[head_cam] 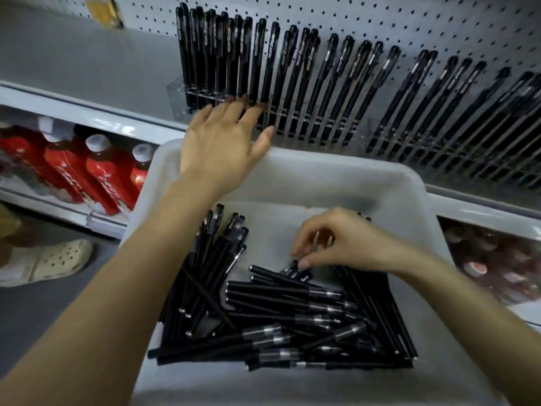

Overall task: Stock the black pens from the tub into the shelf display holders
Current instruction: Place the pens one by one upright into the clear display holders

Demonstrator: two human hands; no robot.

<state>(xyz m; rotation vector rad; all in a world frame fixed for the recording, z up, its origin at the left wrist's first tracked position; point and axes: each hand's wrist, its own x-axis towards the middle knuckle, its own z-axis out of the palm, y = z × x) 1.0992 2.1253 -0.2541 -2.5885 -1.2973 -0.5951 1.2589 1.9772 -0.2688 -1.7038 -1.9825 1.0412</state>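
Observation:
A white plastic tub (307, 177) sits low in front of me, holding a loose pile of black pens (281, 317). Above it, clear display holders (181, 98) on a white pegboard carry a long row of upright black pens (307, 71). My left hand (222, 139) reaches up to the holders with fingers spread and straight; its fingertips touch the lower ends of the stocked pens. My right hand (342, 244) is down in the tub, thumb and fingertips pinching the end of one pen (294, 266) in the pile.
A lower shelf at left holds red-labelled bottles (96, 174) with white caps. More packaged goods (497, 265) lie on the shelf at right. A beige clog (49, 262) stands on the grey floor at left. A yellow tag (102, 10) hangs at the pegboard's top left.

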